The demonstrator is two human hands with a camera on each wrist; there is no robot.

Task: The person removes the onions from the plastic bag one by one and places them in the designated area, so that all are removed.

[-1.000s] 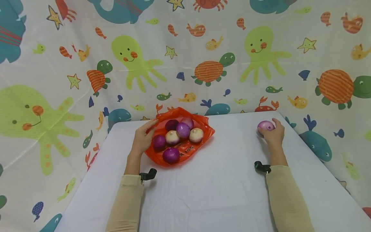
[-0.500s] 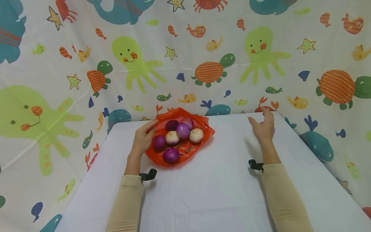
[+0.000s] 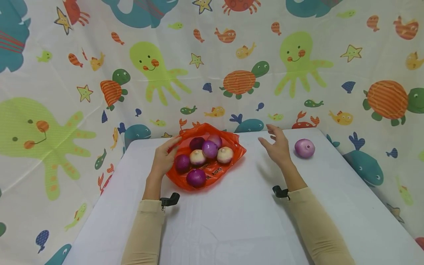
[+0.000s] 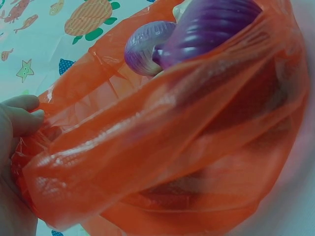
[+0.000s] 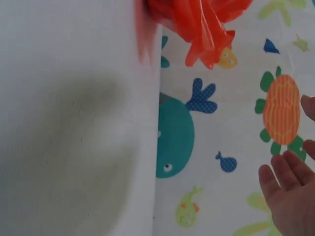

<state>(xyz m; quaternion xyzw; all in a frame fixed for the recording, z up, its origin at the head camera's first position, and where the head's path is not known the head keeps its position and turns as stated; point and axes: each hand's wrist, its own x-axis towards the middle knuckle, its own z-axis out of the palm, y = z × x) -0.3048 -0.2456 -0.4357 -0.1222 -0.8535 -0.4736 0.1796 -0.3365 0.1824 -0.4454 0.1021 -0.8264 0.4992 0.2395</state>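
Seven purple or cream onions [image 3: 210,150] lie in the orange bag [image 3: 216,171]; left hand [image 3: 163,157] grips it, right hand [image 3: 279,150], uncurled, right of it.

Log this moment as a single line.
left hand: grips orange bag; right hand: holds nothing, above table; onions: several in bag; lone onion: on table

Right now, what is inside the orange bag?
Five purple onions and two pale onions show inside the orange bag. Whatever lies beneath them or behind its folds is covered, so more cannot be ruled out.
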